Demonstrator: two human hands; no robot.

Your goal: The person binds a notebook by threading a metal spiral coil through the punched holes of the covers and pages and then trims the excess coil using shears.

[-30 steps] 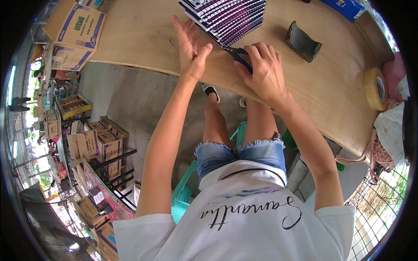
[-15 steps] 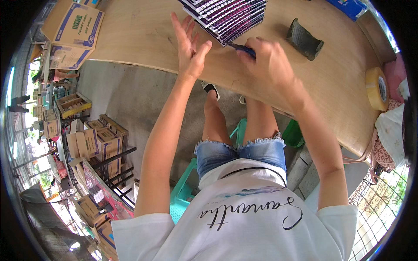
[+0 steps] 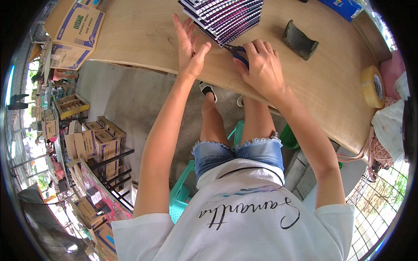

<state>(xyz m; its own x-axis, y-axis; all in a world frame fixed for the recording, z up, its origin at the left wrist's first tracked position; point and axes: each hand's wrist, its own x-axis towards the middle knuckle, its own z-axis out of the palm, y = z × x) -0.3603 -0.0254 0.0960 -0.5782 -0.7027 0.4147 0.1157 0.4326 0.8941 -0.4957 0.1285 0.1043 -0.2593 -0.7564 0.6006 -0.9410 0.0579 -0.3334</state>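
Observation:
A stack of spiral-bound notebooks (image 3: 230, 17) with dark purple covers and pale coils stands at the far edge of the view, fanned in rows. My right hand (image 3: 263, 63) is wrapped round small pliers (image 3: 238, 53) with dark blue handles. Their handles are spread, and the dark tip meets the near lower corner of the stack. My left hand (image 3: 189, 50) is open beside the stack's left side, palm turned toward it and fingers apart. Whether its fingertips touch the notebooks I cannot tell.
The wooden table (image 3: 143, 39) carries a dark curved trough-like piece (image 3: 300, 40), a tape roll (image 3: 373, 87) at the right edge and a blue box (image 3: 344, 8). Cardboard cartons (image 3: 78, 26) stand at the left. A turquoise stool (image 3: 180, 191) is beside me.
My right hand has turned and shifted slightly, and the pliers' handles have spread apart at the stack's corner. The left hand stays almost where it was.

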